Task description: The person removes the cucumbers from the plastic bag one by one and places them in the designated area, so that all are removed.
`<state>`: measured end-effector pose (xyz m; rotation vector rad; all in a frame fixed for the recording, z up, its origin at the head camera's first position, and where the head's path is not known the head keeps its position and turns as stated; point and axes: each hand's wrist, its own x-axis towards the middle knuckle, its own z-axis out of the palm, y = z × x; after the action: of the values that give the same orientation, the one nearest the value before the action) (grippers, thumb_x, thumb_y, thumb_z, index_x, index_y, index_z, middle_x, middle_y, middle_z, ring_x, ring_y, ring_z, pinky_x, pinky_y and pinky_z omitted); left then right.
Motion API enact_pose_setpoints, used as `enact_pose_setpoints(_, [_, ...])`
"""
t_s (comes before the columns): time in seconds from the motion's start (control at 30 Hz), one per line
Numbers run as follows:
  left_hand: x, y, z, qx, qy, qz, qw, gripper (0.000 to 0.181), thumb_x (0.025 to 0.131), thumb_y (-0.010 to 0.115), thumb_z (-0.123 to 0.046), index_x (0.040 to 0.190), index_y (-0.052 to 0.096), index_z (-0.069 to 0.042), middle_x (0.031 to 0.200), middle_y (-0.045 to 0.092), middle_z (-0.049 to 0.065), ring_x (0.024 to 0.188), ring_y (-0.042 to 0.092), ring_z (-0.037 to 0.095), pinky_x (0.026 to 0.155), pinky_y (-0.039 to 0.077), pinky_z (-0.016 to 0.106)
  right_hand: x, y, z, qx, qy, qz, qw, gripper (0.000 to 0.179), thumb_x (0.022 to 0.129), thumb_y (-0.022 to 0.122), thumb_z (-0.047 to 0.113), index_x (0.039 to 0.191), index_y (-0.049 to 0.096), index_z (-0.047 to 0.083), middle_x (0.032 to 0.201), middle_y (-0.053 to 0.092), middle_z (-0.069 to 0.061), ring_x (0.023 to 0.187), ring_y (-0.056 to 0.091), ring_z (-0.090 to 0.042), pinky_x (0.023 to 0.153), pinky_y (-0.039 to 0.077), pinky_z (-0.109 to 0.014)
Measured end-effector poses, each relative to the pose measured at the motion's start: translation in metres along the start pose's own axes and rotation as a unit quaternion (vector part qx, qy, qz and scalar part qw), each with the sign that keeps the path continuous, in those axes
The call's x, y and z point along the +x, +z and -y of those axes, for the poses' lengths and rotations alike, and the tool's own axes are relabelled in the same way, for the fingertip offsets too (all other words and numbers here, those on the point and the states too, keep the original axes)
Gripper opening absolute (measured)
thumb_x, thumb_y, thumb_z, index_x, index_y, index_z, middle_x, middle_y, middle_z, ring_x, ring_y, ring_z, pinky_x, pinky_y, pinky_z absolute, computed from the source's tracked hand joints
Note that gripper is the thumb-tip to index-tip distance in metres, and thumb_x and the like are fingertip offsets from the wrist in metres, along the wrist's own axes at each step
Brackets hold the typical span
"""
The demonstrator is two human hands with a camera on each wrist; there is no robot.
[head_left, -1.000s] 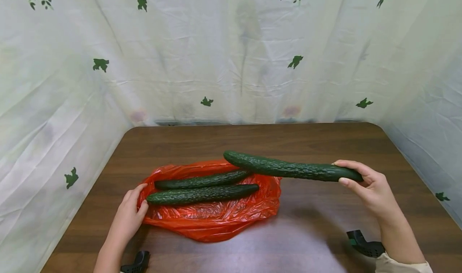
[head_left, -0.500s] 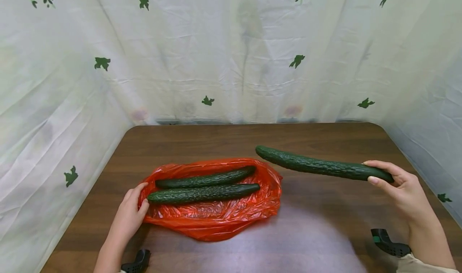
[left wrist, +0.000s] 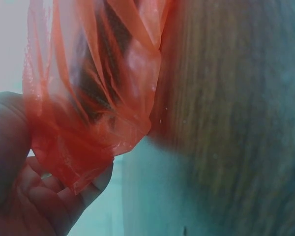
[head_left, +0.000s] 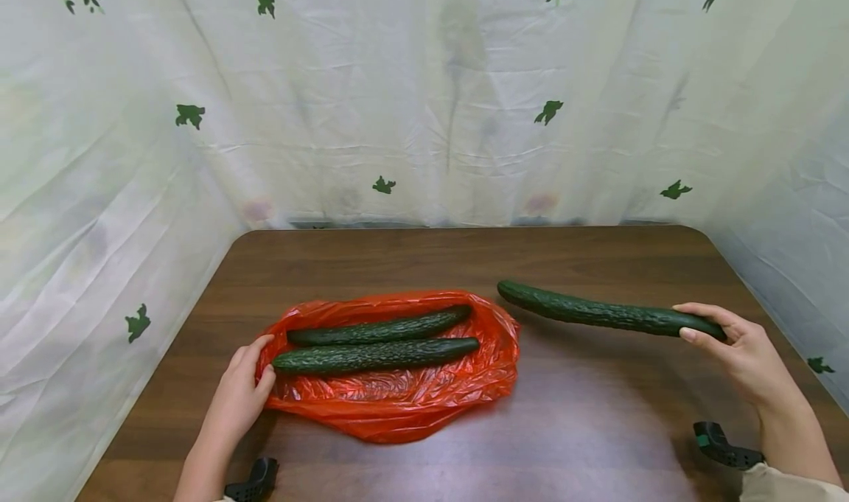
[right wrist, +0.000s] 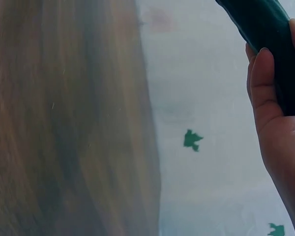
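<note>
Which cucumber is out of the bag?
The held cucumber, gripped at one end by the right hand; the far cucumber and near cucumber both lie in the red plastic bag.

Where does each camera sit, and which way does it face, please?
Head: worn on the head, looking forward and down at the bag and table; left hand, right hand and forearms show.
Left wrist: worn there, looking at the bag; the left hand partly shows.
Right wrist: worn there, looking at the held cucumber, table and curtain; the right hand partly shows.
Head and left wrist share the bag.
</note>
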<state>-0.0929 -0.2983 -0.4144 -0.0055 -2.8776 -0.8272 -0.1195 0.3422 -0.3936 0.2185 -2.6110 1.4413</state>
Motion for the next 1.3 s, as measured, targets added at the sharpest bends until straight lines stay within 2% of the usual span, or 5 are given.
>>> enact_pose_setpoints(0.2, [0.0, 0.0, -0.001, 0.003, 0.001, -0.002, 1.0, 0.045, 0.084, 0.049, 0.001, 0.127, 0.039, 0.005, 0.112, 0.043, 0.025, 0.098, 0.047, 0.041, 0.083, 0.038, 0.059, 0.003, -0.005, -0.009, -0.041, 0.024, 0.02, 0.9986, 0.039, 0.087, 0.058, 0.013, 0.125, 0.051, 0.009, 0.108, 0.049, 0.017, 0.092, 0.046, -0.001, 0.065, 0.039, -0.017])
enact_pose_setpoints(0.53, [-0.001, -0.001, -0.002, 0.001, -0.008, 0.006, 0.9999, 0.046, 0.084, 0.049, 0.0, 0.129, 0.038, 0.004, 0.113, 0.043, 0.025, 0.098, 0.046, 0.04, 0.084, 0.038, 0.059, 0.014, -0.012, -0.02, -0.019, 0.065, 0.05, 0.9965, 0.043, 0.088, 0.057, 0.025, 0.127, 0.048, 0.01, 0.118, 0.043, 0.021, 0.121, 0.018, 0.001, 0.088, 0.017, -0.065])
enact_pose_setpoints(0.83, [-0.001, -0.001, -0.002, 0.002, -0.012, 0.01, 0.9999, 0.046, 0.085, 0.049, -0.001, 0.129, 0.037, 0.004, 0.113, 0.043, 0.024, 0.098, 0.046, 0.04, 0.084, 0.038, 0.059, 0.028, -0.014, -0.032, -0.022, 0.053, 0.056, 0.9968, 0.044, 0.091, 0.052, 0.024, 0.133, 0.044, 0.012, 0.12, 0.038, 0.022, 0.118, 0.024, 0.0, 0.085, 0.026, -0.055])
enact_pose_setpoints(1.1, [-0.001, -0.001, -0.001, 0.004, -0.013, 0.009, 0.9999, 0.047, 0.085, 0.049, -0.001, 0.13, 0.036, 0.003, 0.114, 0.043, 0.024, 0.099, 0.047, 0.04, 0.084, 0.039, 0.058, 0.037, -0.011, -0.045, -0.055, 0.04, 0.04, 0.9969, 0.043, 0.09, 0.053, 0.025, 0.13, 0.047, 0.01, 0.116, 0.038, 0.023, 0.104, 0.034, 0.005, 0.068, 0.035, -0.013])
enact_pose_setpoints(1.3, [-0.001, -0.002, -0.002, 0.002, -0.024, 0.02, 0.9995, 0.048, 0.087, 0.048, -0.002, 0.132, 0.034, 0.003, 0.115, 0.041, 0.024, 0.101, 0.046, 0.04, 0.084, 0.039, 0.057, 0.039, -0.006, -0.054, -0.038, 0.061, 0.042, 0.9965, 0.047, 0.091, 0.05, 0.03, 0.133, 0.043, 0.011, 0.122, 0.036, 0.018, 0.122, 0.027, -0.013, 0.087, 0.03, -0.054])
